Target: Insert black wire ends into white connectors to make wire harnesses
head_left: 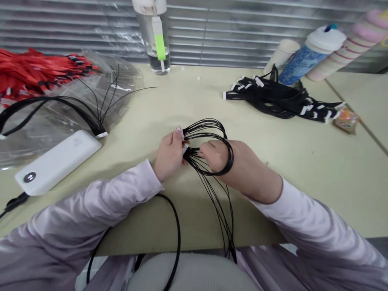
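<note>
A looped black wire harness [229,158] with white end connectors is between my hands above the table. My left hand [171,153] is closed on its connector end [185,149], thumb on top and the two white connectors close together. Curled inside the loop, my right hand [218,155] has its thumb and fingers pinched on black wires just right of the lower connector; part of the loop lies across the back of that hand. Several loose thin wires [215,198] run down from there over the table's front edge. The right fingertips are mostly hidden.
A pile of black harnesses [279,97] lies at the back right, near bottles [309,54] and a small orange packet [347,120]. On the left are red cables [39,70], plastic bags [121,74], another harness [69,103] and a white power bank [59,161]. A clear bottle [154,40] stands behind.
</note>
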The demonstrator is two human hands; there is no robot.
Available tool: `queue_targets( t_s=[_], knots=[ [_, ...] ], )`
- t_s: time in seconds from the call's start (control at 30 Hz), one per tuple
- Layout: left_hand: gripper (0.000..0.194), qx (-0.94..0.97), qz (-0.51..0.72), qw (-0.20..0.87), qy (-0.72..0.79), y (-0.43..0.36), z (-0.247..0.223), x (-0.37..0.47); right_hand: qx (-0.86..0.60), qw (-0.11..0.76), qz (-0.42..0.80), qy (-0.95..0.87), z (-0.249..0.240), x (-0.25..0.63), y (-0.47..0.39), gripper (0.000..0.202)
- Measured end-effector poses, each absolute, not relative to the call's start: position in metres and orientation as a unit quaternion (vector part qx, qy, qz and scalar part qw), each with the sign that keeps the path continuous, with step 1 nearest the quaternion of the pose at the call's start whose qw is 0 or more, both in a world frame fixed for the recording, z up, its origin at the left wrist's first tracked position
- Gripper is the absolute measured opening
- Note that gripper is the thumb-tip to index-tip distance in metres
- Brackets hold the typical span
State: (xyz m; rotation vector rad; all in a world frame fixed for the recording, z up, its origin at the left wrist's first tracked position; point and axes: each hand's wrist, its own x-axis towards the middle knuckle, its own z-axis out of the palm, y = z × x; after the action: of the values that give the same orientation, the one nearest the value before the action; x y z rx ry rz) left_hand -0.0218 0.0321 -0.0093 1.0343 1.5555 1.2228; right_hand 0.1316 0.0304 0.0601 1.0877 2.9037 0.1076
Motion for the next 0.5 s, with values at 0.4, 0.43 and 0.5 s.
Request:
queue_targets(
  t_s=[0.4,0.43,0.5],
  knots=[
    [0.045,0.395,0.496,0.456,0.624,0.032,-0.007,-0.021,0.363,0.088,0.004,0.928,0.084,0.145,0.042,0.028],
    [0.045,0.399,0.496,0.45,0.626,0.032,-0.007,-0.021,0.344,0.075,-0.022,0.936,0.082,0.144,0.041,0.029],
    [0.045,0.402,0.496,0.446,0.627,0.032,-0.006,-0.021,0.328,0.057,-0.062,0.941,0.077,0.142,0.039,0.024]
  ],
)
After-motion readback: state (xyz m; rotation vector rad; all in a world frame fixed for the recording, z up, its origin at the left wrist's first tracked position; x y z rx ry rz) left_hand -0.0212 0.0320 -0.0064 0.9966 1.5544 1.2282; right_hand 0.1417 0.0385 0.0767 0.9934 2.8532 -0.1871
